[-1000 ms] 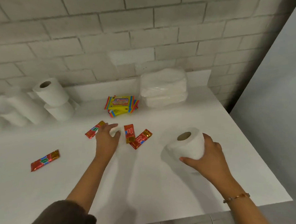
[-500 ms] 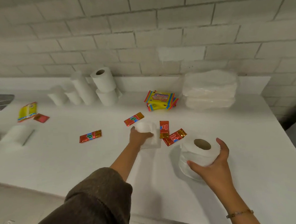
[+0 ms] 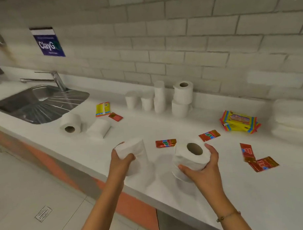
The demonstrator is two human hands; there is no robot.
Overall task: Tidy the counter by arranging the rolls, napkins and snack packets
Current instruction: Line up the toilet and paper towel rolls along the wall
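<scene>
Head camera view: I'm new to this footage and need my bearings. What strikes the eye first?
At the counter front edge, the left grip holds a toilet roll and the right grip a second roll, hollow core towards the camera. Red snack packets lie scattered behind and right of them. More toilet rolls stand against the brick wall, right of the steel sink.

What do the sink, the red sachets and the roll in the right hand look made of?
Sink: likely stainless steel; grey sheen, ribbed drainer. Red sachets: glossy foil or plastic film, glinting, crinkled. Roll in the right hand: soft matte tissue paper, with a dark, probably cardboard, core.
</scene>
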